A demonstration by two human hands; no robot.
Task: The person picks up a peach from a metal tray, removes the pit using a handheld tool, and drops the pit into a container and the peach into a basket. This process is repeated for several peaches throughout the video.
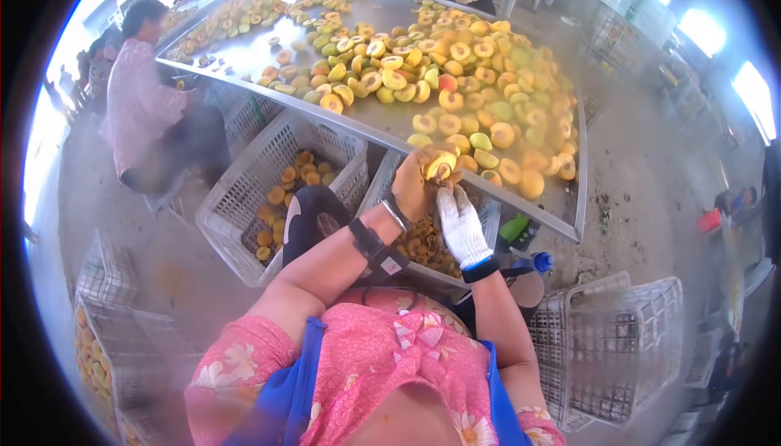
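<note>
Gripping the fruit (440,164), the left hand (412,187) should steady it beside the right hand (460,220), whose hold is unclear.

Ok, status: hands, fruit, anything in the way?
Left hand: gripping cut stone fruit. Right white-gloved hand: close below it, grip unclear. Metal table edge nearby; nothing visibly blocking.

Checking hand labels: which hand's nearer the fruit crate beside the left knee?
Left. The left hand is to the right of the fruit crate in view, apart from it; the right hand is farther right.
</note>
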